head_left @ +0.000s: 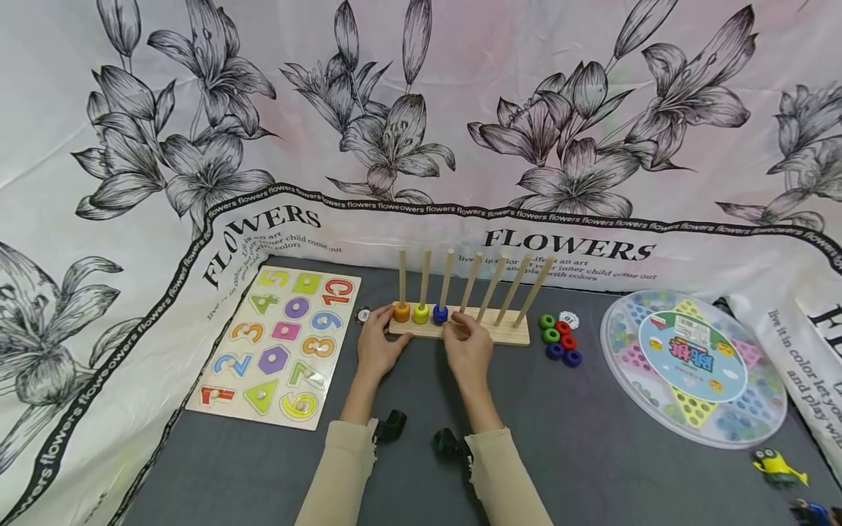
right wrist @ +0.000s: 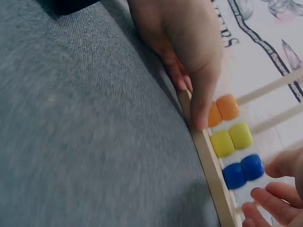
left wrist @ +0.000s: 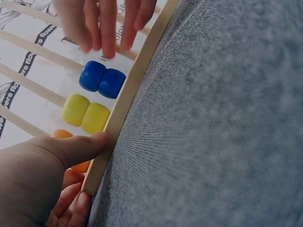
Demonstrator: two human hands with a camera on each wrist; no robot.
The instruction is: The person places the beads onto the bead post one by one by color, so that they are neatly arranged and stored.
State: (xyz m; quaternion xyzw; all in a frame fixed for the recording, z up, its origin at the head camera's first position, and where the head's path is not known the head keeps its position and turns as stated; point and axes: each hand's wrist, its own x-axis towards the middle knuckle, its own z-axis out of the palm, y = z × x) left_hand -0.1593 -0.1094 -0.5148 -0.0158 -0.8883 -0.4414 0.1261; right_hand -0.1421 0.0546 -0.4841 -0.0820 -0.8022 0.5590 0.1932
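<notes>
A wooden peg stand [head_left: 514, 335] with several upright rods lies across the table. Two orange beads [right wrist: 228, 107], two yellow beads [left wrist: 95, 118] and two blue beads [left wrist: 111, 83] are stacked on its three leftmost rods. My left hand [head_left: 381, 343] grips the left end of the base, the thumb on its front edge, as the left wrist view shows. My right hand [head_left: 468, 347] is beside the blue beads, its fingers loosely bent and apart from them in the right wrist view. Nothing shows between those fingers.
Loose green, red and blue beads [head_left: 549, 335] lie right of the stand. A number puzzle board [head_left: 224, 347] is at the left. A round board-game case [head_left: 612, 351] lies at the right, with a yellow toy figure [head_left: 776, 464] nearby. Flowered cloth [head_left: 395, 226] rises behind.
</notes>
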